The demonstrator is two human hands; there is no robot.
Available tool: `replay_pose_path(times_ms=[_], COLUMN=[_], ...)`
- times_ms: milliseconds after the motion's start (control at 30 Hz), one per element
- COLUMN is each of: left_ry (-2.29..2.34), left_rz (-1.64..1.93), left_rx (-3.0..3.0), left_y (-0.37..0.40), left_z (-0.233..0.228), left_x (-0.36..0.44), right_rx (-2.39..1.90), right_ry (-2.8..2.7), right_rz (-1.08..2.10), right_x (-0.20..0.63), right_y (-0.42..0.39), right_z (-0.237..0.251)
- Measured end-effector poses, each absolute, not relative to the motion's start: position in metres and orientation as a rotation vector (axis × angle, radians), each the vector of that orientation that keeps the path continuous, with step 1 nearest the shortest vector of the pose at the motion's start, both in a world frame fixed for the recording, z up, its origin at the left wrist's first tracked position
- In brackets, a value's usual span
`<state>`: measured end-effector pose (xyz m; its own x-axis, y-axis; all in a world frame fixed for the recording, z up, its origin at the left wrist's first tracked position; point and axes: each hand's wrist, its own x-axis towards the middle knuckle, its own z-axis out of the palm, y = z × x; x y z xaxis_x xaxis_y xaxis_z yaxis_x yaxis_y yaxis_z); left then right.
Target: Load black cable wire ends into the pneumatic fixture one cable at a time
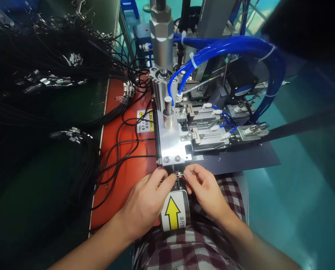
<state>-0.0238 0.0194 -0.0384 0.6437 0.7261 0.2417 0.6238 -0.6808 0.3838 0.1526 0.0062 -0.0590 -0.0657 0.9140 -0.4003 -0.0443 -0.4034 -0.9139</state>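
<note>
Thin coloured wires [181,175], red, white and green, stretch between my two hands at the front of a metal machine [171,146]. My left hand [146,197] is closed, thumb and forefinger pinching the wires from the left. From the right, the pinched fingertips of my right hand [202,187] hold the wire ends. Both hands sit just below the machine's front plate, above a white label with a yellow arrow [172,212]. What lies under my left fingers is hidden.
Black cables [119,138] run over the orange table [128,172] at left. Large dark cable bundles with shiny metal ends [74,135] fill the far left. Blue air hoses [235,47] arch over the machine's cylinders [209,138]. A warning label [145,121] marks the table.
</note>
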Motion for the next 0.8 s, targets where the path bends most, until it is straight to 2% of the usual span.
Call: replay_pose_path(times_ms=[200, 567, 800], left_ry=[1.102, 1.094, 1.114], left_rz=[0.534, 0.496, 0.454], left_rx=[2.606, 2.598, 2.611], left_y=[0.0189, 0.0189, 0.0169], left_z=[-0.038, -0.0366, -0.0349], left_x=[-0.0247, -0.0242, -0.0246], right_rx=[-1.505, -1.68, -1.654], right_ry=[-1.114, -1.573, -1.363], right_rz=[1.466, 0.868, 1.285], right_x=[0.1526, 0.1489, 0.1527], right_y=[0.0047, 0.001, 0.0079], right_z=[-0.0618, -0.0582, -0.0549])
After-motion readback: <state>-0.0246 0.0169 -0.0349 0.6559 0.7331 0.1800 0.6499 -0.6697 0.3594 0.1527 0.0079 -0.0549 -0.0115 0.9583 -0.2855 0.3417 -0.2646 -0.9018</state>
